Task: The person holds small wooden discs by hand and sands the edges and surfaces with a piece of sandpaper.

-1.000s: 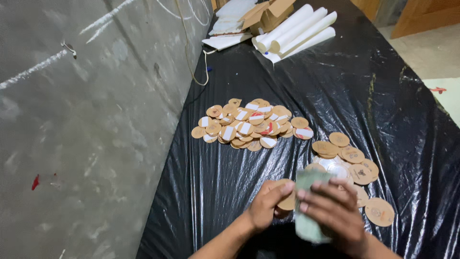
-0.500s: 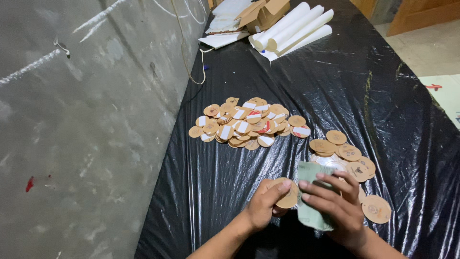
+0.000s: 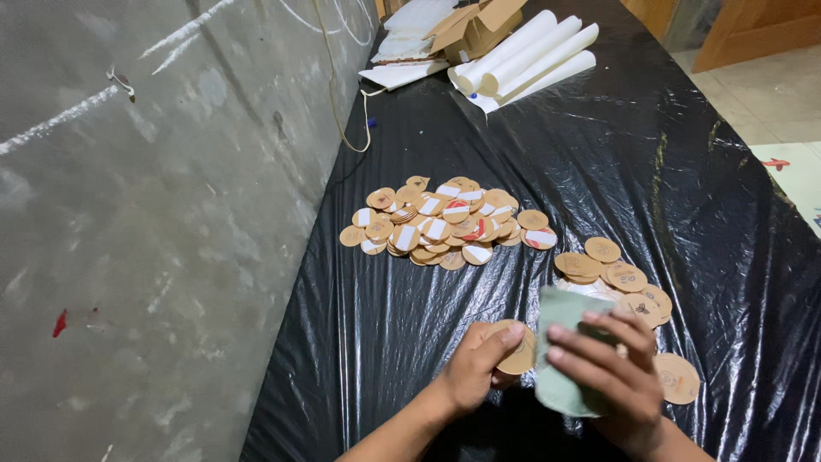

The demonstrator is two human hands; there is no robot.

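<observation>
Cardboard disc (image 3: 517, 349): round, brown, held just above the desk at the near edge, about 6 o'clock in the head view; pinched in the left hand, its right rim touching the cloth.
Pale green cloth (image 3: 564, 359): a soft folded pad, pressed against the disc from the 3 o'clock side and partly hidden under the right fingers.
Doing it well: in my judgement the disc wants a firm edge grip so that its face stays free, and the cloth should pass flat across that face with even pressure, not bunched, so the thin card does not bend.
Left hand (image 3: 475, 368): grasping the disc, thumb on top, fingers curled beneath; forearm enters from 6 o'clock, wrist turned slightly inward.
Right hand (image 3: 611, 372): closed on the cloth, fingers spread over it and pointing toward 9 o'clock, back of the hand upward.
Plain discs (image 3: 611, 274): a small loose group at 1 o'clock of the hands, near them.
Taped discs (image 3: 445, 224): a larger heap at 11 o'clock, well apart, many bearing white strips.
Desk (image 3: 599, 154): covered in glossy black plastic sheet.
Paper rolls (image 3: 530, 56): white, at the far end, 12 o'clock, beside an open cardboard box (image 3: 470, 26).
</observation>
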